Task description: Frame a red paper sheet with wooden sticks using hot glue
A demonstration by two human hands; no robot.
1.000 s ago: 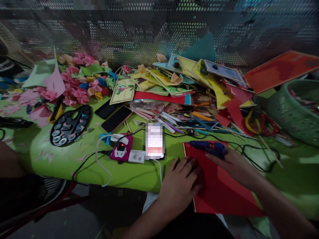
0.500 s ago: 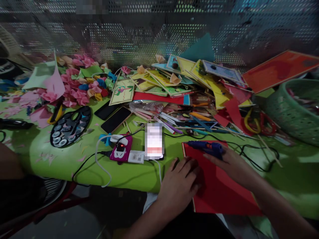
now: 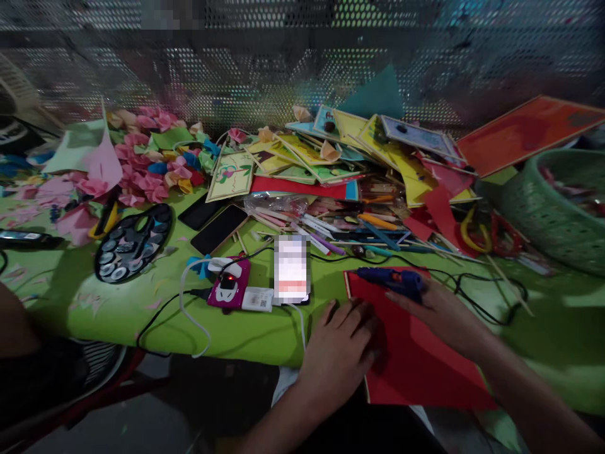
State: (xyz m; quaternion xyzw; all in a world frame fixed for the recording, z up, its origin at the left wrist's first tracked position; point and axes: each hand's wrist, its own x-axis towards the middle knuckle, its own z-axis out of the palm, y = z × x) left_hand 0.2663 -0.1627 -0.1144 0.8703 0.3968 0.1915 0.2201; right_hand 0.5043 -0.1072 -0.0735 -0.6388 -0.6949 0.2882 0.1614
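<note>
My right hand [image 3: 447, 315] is closed round a blue glue gun [image 3: 390, 279], whose nozzle points left along the far edge of a red card [image 3: 425, 369]. The card lies partly on the green table and reaches over its near edge toward my lap. Pale thin strips show along the card's left edge. Over that left edge bends my left hand [image 3: 338, 353], its fingers curled and pressed down; whatever is under the fingertips is hidden. A phone [image 3: 292, 271] with a lit, blurred screen lies just beyond my left hand.
A pink power strip [image 3: 229, 284] with plugs and cables stands left of the phone. Farther back lie two dark phones [image 3: 220, 229], a paint palette [image 3: 135, 243], paper flowers [image 3: 142, 161], pens, scissors [image 3: 476, 232] and stacked cards [image 3: 302, 154]. A green basket [image 3: 543, 208] stands right.
Both hands, the glue gun and the red card stay practically where they were. The view has shifted very slightly.
</note>
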